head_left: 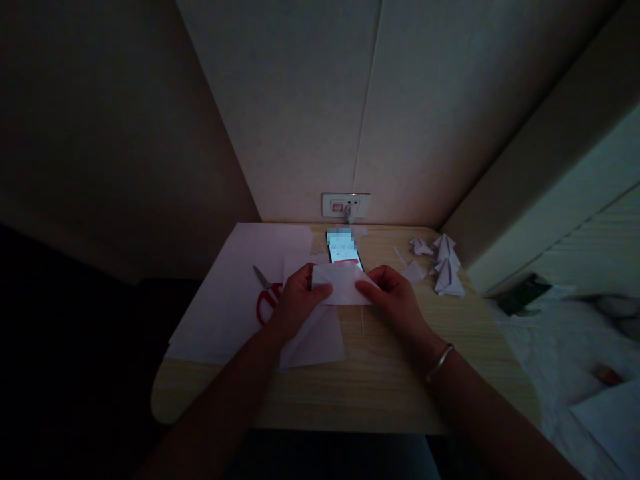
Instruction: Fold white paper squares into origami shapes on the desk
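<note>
A folded piece of white paper is held up above the table between my two hands. My left hand pinches its left end, thumb on the near face and fingers behind. At the right end, my right hand grips it the same way; a bracelet circles that wrist. Just behind the paper lies a lit phone, its lower part covered. Scissors with red handles rest on white sheets to the left, partly hidden by my left hand. Below the held piece lie loose paper sheets.
A stack of large white sheets covers the table's left side. Several folded paper shapes stand at the back right, near small paper scraps. A wall socket with a plug sits behind the wooden table.
</note>
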`<state>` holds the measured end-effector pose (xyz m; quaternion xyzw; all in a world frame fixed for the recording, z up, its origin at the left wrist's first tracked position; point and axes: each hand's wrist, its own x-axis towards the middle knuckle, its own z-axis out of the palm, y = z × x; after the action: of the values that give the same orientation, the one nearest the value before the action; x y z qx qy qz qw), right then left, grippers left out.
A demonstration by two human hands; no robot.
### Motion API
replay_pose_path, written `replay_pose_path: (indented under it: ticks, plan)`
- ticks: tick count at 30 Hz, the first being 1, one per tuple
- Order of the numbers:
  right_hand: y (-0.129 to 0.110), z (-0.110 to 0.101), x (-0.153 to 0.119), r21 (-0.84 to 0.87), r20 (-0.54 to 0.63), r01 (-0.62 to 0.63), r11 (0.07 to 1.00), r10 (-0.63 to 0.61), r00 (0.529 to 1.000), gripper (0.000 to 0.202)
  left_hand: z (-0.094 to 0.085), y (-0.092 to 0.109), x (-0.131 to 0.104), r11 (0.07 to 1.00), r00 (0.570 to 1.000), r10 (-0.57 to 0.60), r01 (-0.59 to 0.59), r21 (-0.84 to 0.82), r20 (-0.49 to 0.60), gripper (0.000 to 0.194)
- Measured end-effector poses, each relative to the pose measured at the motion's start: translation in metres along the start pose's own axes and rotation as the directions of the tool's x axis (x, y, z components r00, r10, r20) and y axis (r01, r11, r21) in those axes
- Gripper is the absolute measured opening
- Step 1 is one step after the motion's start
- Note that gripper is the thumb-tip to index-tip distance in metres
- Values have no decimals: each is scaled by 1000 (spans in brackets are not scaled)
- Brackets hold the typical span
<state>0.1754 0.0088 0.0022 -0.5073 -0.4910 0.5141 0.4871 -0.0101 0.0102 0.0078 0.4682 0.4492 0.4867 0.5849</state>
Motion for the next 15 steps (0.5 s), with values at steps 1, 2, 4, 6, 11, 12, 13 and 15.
replay_pose_path:
  ticks: [1,2,4,6,11,12,13,15]
  plan:
    - [1,0,0,-7,3,17,1000,-17,1000,28,-1,0,0,1000,1000,-19,19,-1,7,22]
    - [2,-1,0,-21,12,33,999,-33,999,30,-3,0,0,999,999,-42,42,-4,12,22]
    - [4,-1,0,-69,41,68,995,-66,997,36,-4,0,-1,997,997,-76,76,-13,25,28]
    - [3,0,-2,-126,77,108,986,-98,992,37,-2,0,-1,995,995,-94,94,-15,16,33]
    - [-2,4,-2,21,-27,97,995,-96,995,56,7,0,-2,980,983,-118,93,-176,-138,32]
    - [-2,5,-1,91,-64,80,993,-74,995,64,9,1,-1,969,979,-116,75,-233,-166,33]
    - [-2,6,-1,157,-88,63,986,-50,995,70,11,1,-1,959,977,-103,47,-280,-189,34]
    - [1,7,1,240,-70,15,971,2,998,70,14,1,-1,940,973,-68,-12,-340,-222,34]
